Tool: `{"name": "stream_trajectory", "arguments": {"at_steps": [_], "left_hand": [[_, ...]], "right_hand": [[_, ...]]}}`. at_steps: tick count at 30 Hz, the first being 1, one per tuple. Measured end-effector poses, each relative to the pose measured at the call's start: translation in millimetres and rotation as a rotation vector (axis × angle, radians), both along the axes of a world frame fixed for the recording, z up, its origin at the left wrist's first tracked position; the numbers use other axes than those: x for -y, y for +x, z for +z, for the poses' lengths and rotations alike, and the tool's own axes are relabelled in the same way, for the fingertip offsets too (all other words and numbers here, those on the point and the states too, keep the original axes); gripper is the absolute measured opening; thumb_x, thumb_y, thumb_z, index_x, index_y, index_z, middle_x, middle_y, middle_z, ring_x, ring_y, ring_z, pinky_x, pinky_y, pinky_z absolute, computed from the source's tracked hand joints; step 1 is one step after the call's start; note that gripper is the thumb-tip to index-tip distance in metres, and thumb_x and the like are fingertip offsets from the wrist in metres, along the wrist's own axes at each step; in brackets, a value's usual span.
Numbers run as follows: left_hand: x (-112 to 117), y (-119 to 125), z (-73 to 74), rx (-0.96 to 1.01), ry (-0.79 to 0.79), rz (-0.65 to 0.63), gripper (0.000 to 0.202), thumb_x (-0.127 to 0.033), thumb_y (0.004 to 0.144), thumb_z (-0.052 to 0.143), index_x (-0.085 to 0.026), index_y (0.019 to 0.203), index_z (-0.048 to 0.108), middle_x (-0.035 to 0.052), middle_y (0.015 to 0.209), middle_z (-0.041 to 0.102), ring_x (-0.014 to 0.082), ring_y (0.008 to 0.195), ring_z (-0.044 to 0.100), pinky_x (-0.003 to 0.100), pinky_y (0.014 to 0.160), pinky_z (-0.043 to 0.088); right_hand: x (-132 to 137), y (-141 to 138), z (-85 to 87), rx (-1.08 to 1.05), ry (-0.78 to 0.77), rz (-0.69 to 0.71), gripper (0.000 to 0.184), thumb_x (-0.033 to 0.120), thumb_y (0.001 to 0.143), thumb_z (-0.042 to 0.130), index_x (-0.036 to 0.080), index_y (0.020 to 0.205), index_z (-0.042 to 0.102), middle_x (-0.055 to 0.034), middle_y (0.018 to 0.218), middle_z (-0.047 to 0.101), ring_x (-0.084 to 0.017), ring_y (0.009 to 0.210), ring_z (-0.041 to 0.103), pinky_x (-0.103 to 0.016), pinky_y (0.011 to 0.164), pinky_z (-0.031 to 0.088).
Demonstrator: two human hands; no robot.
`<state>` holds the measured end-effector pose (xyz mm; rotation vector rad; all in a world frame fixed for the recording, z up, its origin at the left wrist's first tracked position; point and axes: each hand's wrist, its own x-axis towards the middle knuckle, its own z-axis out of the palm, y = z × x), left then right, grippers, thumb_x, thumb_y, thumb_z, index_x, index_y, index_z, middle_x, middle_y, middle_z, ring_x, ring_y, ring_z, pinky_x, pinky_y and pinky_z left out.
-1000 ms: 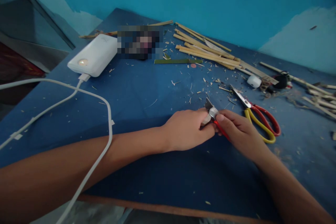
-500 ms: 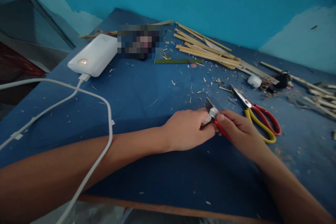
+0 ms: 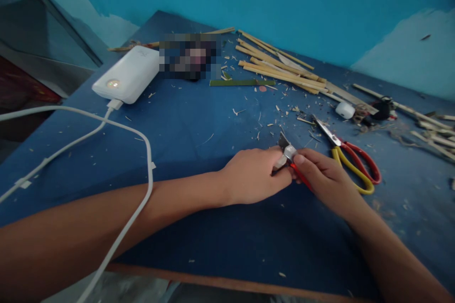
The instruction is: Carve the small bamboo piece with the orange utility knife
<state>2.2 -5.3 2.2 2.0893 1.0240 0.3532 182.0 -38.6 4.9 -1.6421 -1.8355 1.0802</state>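
My right hand (image 3: 329,181) is closed round a small cutter with a red handle (image 3: 300,176) and a metal blade (image 3: 284,144) that points away from me. My left hand (image 3: 254,174) is closed right against it, its fingers curled at the blade's base on something I cannot make out. Both hands rest on the blue table (image 3: 199,128), near its middle. Just right of my right hand lie scissors with red and yellow handles (image 3: 350,158).
A white power bank (image 3: 126,75) sits at the far left with its white cable (image 3: 142,151) running over my left forearm. Several bamboo strips (image 3: 280,67) lie at the back, more strips (image 3: 432,132) at the right. Shavings litter the table. A small white object (image 3: 344,110) and a dark one (image 3: 382,108) lie behind the scissors.
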Motion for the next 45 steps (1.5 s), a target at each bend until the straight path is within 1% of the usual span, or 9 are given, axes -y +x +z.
{"name": "stream_trajectory", "arguments": {"at_steps": [6, 11, 31, 38, 45], "left_hand": [[-0.5, -0.5, -0.5, 0.009, -0.005, -0.003, 0.022, -0.039, 0.083, 0.042, -0.021, 0.078, 0.053, -0.0010, 0.069, 0.061, 0.0146, 0.060, 0.054, 0.026, 0.051, 0.033], [-0.6, 0.1, -0.9, 0.012, -0.003, -0.001, 0.023, -0.040, 0.083, 0.041, -0.021, 0.080, 0.053, -0.0007, 0.070, 0.061, 0.0145, 0.060, 0.054, 0.026, 0.051, 0.033], [0.5, -0.4, -1.7, 0.038, 0.010, -0.014, 0.020, -0.038, 0.083, 0.043, -0.021, 0.078, 0.053, -0.0018, 0.068, 0.061, 0.0130, 0.058, 0.053, 0.024, 0.050, 0.033], [0.3, -0.1, 0.7, -0.004, 0.017, -0.019, 0.023, -0.040, 0.084, 0.041, -0.021, 0.082, 0.054, -0.0011, 0.071, 0.062, 0.0143, 0.062, 0.056, 0.025, 0.051, 0.035], [0.5, -0.4, 1.1, 0.025, 0.009, -0.018, 0.021, -0.039, 0.084, 0.041, -0.022, 0.080, 0.052, -0.0012, 0.072, 0.061, 0.0148, 0.063, 0.055, 0.026, 0.051, 0.035]], "right_hand": [[-0.1, 0.7, -0.6, -0.016, -0.011, -0.004, 0.032, 0.044, 0.093, 0.041, 0.020, 0.083, 0.058, -0.0001, 0.068, 0.055, -0.013, 0.062, 0.052, -0.026, 0.057, 0.040], [-0.6, 0.8, -2.0, -0.018, -0.008, -0.006, 0.031, 0.044, 0.093, 0.042, 0.020, 0.086, 0.059, -0.0002, 0.069, 0.056, -0.013, 0.063, 0.052, -0.027, 0.059, 0.041], [-0.8, 0.7, -0.8, -0.006, -0.007, -0.011, 0.031, 0.043, 0.093, 0.042, 0.019, 0.085, 0.060, 0.0009, 0.067, 0.055, -0.012, 0.061, 0.052, -0.025, 0.057, 0.040], [-0.4, 0.4, 0.4, 0.000, -0.004, -0.008, 0.032, 0.044, 0.093, 0.042, 0.019, 0.086, 0.061, 0.0004, 0.068, 0.055, -0.012, 0.062, 0.052, -0.025, 0.058, 0.041], [-0.3, -0.2, 0.9, 0.020, 0.001, -0.021, 0.031, 0.043, 0.092, 0.042, 0.019, 0.087, 0.062, -0.0006, 0.068, 0.056, -0.013, 0.061, 0.053, -0.026, 0.058, 0.041]]}}
